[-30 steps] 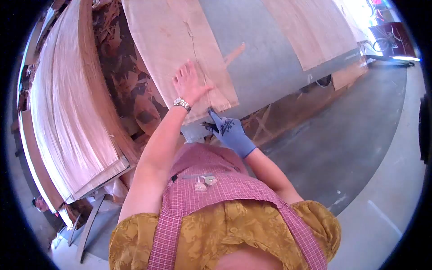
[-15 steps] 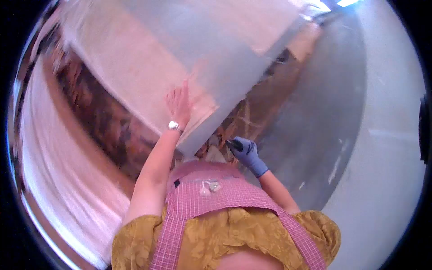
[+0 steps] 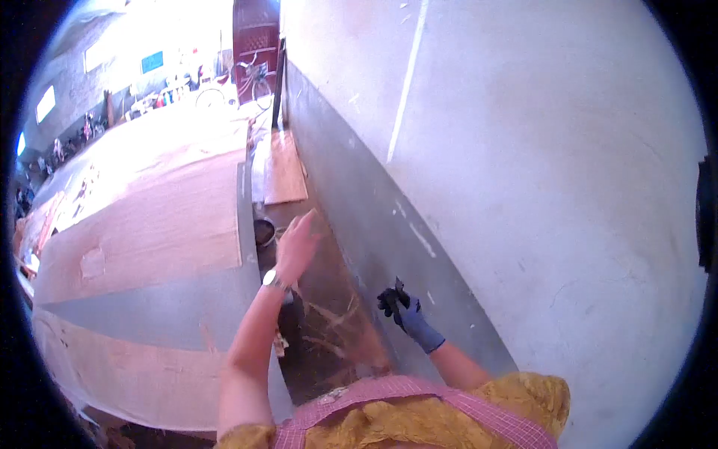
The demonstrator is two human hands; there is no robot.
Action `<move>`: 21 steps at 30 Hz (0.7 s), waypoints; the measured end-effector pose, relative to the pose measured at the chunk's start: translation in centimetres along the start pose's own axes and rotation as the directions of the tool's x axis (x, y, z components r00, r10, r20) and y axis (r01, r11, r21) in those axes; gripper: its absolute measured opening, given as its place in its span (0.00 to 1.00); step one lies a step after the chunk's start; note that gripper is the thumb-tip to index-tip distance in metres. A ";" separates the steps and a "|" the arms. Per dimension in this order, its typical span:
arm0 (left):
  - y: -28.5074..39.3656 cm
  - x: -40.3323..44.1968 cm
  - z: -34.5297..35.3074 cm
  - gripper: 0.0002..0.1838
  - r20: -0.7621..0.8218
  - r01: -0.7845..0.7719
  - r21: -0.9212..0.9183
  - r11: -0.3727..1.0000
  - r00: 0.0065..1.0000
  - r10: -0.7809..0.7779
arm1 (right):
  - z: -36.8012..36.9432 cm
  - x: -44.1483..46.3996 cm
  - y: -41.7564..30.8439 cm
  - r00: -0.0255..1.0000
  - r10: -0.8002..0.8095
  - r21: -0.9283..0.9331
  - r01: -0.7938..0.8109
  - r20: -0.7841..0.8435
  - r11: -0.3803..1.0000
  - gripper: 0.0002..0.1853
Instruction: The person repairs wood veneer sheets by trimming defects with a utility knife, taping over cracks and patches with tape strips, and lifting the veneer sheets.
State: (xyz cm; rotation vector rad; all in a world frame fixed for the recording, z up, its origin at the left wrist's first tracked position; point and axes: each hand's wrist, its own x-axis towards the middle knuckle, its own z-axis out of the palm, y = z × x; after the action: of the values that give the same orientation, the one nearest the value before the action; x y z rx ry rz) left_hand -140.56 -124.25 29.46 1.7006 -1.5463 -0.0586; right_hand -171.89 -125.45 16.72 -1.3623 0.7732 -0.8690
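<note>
My left hand point(image 3: 298, 243), bare with a watch at the wrist, is raised beside the right edge of the sheet-covered table. Its fingers are stretched out and it holds nothing. My right hand point(image 3: 405, 308), in a blue glove with dark fingers, is closed in front of the wall around a small dark thing, too unclear to name. Thin wood sheets point(image 3: 164, 213) lie on the table, with a grey strip of tabletop point(image 3: 157, 305) between them.
A two-tone wall point(image 3: 538, 172) runs along the right. Between it and the table are a wooden board point(image 3: 286, 168), a round dark container point(image 3: 264, 232) and scraps on the floor point(image 3: 329, 329). A bicycle point(image 3: 256, 84) stands far back.
The view has swung right, toward the wall and the far room. My left hand has lifted off the wood sheet. My right hand has moved away from the sheet's edge.
</note>
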 end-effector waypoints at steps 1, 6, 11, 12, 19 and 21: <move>0.2 5.1 2.7 0.33 -0.084 -0.165 -0.016 0.986 0.983 0.163 | -0.6 1.0 0.4 0.998 -0.055 0.046 0.056 -0.027 0.997 0.18; 12.7 25.9 6.7 0.40 -0.030 -0.030 -0.777 0.629 0.999 0.011 | -2.3 4.2 -4.2 0.996 -0.074 0.277 0.087 -0.058 0.957 0.16; 19.0 33.3 8.4 0.19 -0.078 -0.051 -0.850 0.525 0.996 -0.030 | -2.6 9.5 -10.8 0.902 -0.390 0.009 0.398 -0.188 0.917 0.13; 18.9 33.7 8.7 0.17 -0.055 -0.040 -0.845 0.533 0.998 -0.012 | -2.7 11.0 -12.6 0.855 -0.475 -0.079 0.469 -0.208 0.880 0.13; 14.8 16.9 7.7 0.18 0.156 0.108 -0.868 0.485 0.986 0.060 | -2.1 25.1 -31.1 0.467 -0.772 -0.137 0.812 -0.431 0.568 0.15; 12.0 11.9 8.9 0.19 0.285 0.233 -0.863 0.449 0.957 0.051 | -1.6 29.3 -37.2 0.565 -0.760 -0.069 0.786 -0.322 0.614 0.18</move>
State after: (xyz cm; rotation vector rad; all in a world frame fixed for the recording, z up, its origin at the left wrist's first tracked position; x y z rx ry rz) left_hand -152.13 -137.99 36.11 0.8854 -1.2057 -1.0471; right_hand -161.74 -152.15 54.54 -1.5105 0.3194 -1.8534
